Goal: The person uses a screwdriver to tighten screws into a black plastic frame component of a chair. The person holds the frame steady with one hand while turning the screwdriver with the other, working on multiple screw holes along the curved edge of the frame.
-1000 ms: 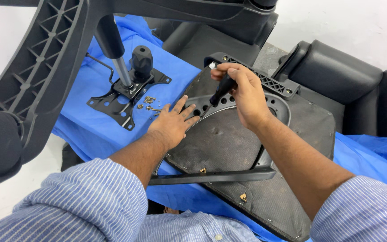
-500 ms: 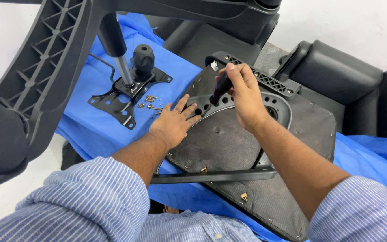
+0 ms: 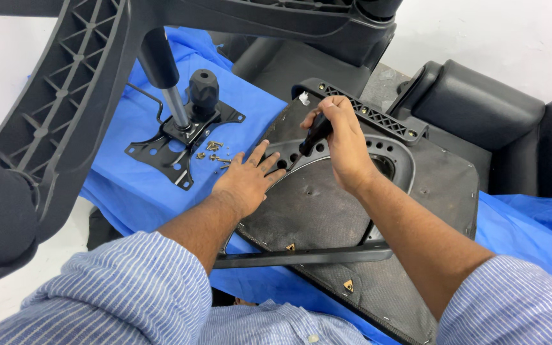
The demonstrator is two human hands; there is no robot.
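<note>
An upturned black chair seat [image 3: 327, 204] lies on a blue cloth [image 3: 135, 185]. My left hand [image 3: 247, 179] rests flat on the seat's near-left edge, fingers spread beside a row of holes. My right hand [image 3: 343, 144] is closed around the black handle of a screwdriver [image 3: 314, 135], whose tip points down at the holed plastic rim next to my left fingers. A flat black metal bar [image 3: 301, 257] lies across the seat's near edge.
A black metal tilt mechanism [image 3: 183, 137] with a knob and gas cylinder stands on the cloth at left, several loose screws [image 3: 215, 152] beside it. A black chair base leg [image 3: 59, 108] overhangs the upper left. Black cushioned chair parts [image 3: 480, 105] sit at the right.
My right hand has shifted slightly with the screwdriver, staying over the seat's rim. My left hand stays flat on the seat.
</note>
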